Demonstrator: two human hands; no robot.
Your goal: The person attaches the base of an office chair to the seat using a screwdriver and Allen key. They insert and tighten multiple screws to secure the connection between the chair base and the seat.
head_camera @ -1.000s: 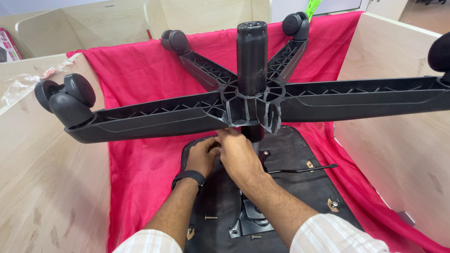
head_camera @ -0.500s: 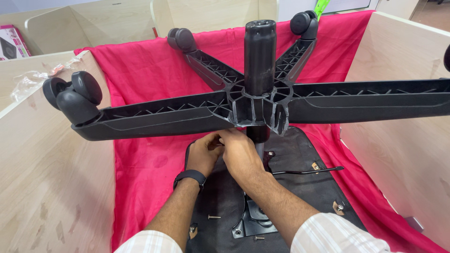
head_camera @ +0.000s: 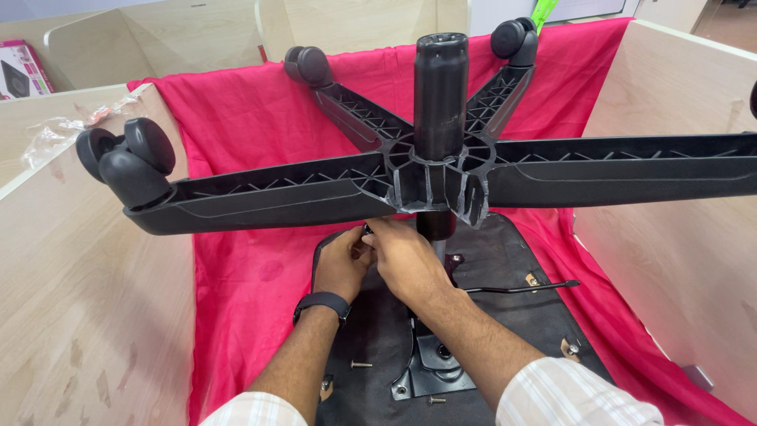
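Two bare hands meet under the hub of an upturned black chair base (head_camera: 441, 185), item set on a red cloth (head_camera: 244, 268) between pale wooden panels (head_camera: 87, 315). Left hand (head_camera: 344, 264), a dark band (head_camera: 322, 303) on its wrist, is curled with fingers bent inward against a small dark part just below the hub; what it grips is hidden, so whether it is closed on anything cannot be told. Right hand (head_camera: 406, 256) lies over and touching the left, fingers folded down at the same spot beside the central column (head_camera: 440, 95), its grasp likewise not visible, possibly pinching a small fitting. Chair base: five ribbed arms radiating from the hub, column pointing up, twin castors (head_camera: 126, 162) on the near left arm, further castors (head_camera: 307, 65) at the far arms. Beneath it, the black seat underside (head_camera: 520, 315) lies flat on the cloth, carrying a metal mounting plate (head_camera: 434, 371) and a thin black lever (head_camera: 520, 288) pointing to the right edge. Loose screws (head_camera: 360, 364) rest on the seat near the plate. Striped sleeves (head_camera: 576, 394) at the near edge.
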